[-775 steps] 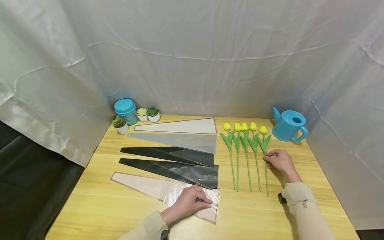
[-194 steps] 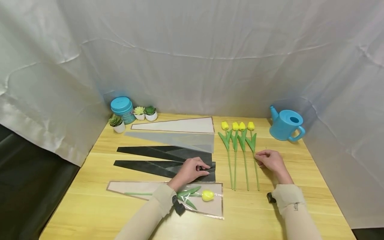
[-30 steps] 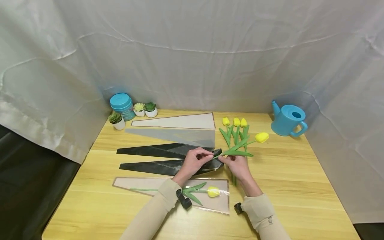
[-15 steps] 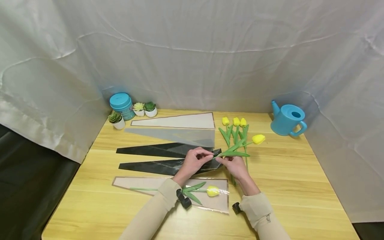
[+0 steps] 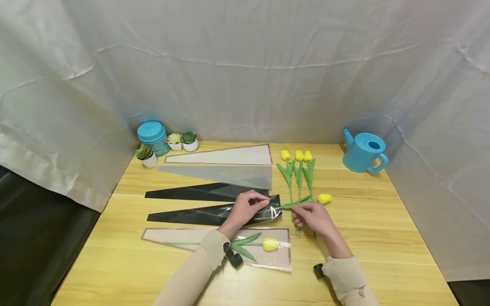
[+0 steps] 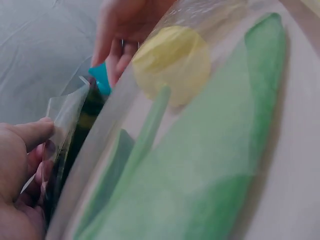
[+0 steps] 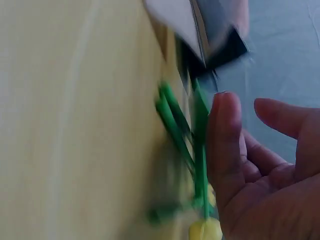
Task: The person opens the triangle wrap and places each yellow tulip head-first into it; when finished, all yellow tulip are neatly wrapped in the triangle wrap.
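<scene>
My left hand [image 5: 246, 210] pinches the clear front film of a black flower sleeve [image 5: 183, 214] at its wide, raised mouth; the left wrist view shows thumb and fingers on that film [image 6: 62, 112]. A yellow artificial tulip [image 5: 324, 198] lies pointing right, its stem running into the sleeve mouth. Over its leaves is my right hand [image 5: 314, 217]; in the right wrist view the thumb and finger of this hand [image 7: 260, 165] stand apart beside the tulip's stem. Most of the stem is hidden. Nearer me, a pale pink sleeve [image 5: 260, 263] holds another yellow tulip [image 5: 270, 244].
Several more sleeves lie behind: black [image 5: 172, 193], grey [image 5: 191, 171] and white [image 5: 237, 156]. Three yellow tulips [image 5: 299, 155] lie side by side to the right. A blue watering can [image 5: 361, 155], a blue jar [image 5: 153, 138] and small potted succulents [image 5: 189, 142] stand at the back.
The tulip has come down and slid left into the black sleeve; my right hand's pinch has loosened. Earlier, the pink sleeve gained a tulip and the row went from several to three.
</scene>
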Available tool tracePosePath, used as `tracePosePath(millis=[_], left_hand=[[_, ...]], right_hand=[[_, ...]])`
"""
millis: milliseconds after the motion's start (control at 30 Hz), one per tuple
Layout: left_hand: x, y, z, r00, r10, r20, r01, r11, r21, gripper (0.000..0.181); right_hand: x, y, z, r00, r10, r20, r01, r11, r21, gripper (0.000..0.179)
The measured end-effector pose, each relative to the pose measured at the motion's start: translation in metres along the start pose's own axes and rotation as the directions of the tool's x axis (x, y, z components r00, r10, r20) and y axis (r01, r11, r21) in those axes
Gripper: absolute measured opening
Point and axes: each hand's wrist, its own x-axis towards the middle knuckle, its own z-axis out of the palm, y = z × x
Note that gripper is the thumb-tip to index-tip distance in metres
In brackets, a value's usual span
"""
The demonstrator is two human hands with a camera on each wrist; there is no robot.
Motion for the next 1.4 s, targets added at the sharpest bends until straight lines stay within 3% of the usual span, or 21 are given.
tracePosePath(millis=[133,267,367,500,667,900,1233,1400], left_hand=[[0.0,-0.002,0.0,1.0,-0.003,0.008,0.003,1.0,0.011,0.012],[0.0,-0.002,0.0,1.0,-0.006,0.018,0.006,1.0,0.02,0.012],[-0.001,-0.003,0.0,1.0,-0.003,0.022,0.002,1.0,0.023,0.013],[-0.001,-0.004,0.0,1.0,0.0,0.026,-0.001,1.0,0.023,0.013],[-0.001,-0.005,0.002,1.0,-0.001,0.029,0.001,1.0,0.016,0.013],[-0.001,-0.004,0.002,1.0,-0.004,0.014,0.003,1.0,0.003,0.012],[-0.001,-0.004,0.001,1.0,-0.003,0.017,0.002,1.0,0.011,0.011],[-0.002,-0.002,0.0,0.999,-0.006,0.038,0.006,1.0,0.015,0.013]], right_hand=[[-0.009,-0.004,-0.032,0.988,-0.123,-0.09,0.109,0.982,-0.154,0.036],[-0.002,0.003,-0.067,0.931,-0.326,-0.164,0.246,0.893,-0.377,0.032],[0.008,0.012,-0.086,0.912,-0.388,-0.135,0.289,0.84,-0.46,0.03],[0.022,0.023,-0.098,0.926,-0.376,-0.022,0.319,0.815,-0.485,0.026],[0.031,0.03,-0.097,0.942,-0.327,0.072,0.315,0.792,-0.522,0.02],[0.038,0.029,-0.095,0.96,-0.268,0.084,0.271,0.802,-0.532,0.014],[0.045,0.029,-0.097,0.953,-0.279,0.119,0.295,0.761,-0.578,0.004],[0.043,0.026,-0.098,0.961,-0.244,0.127,0.273,0.785,-0.556,0.005]])
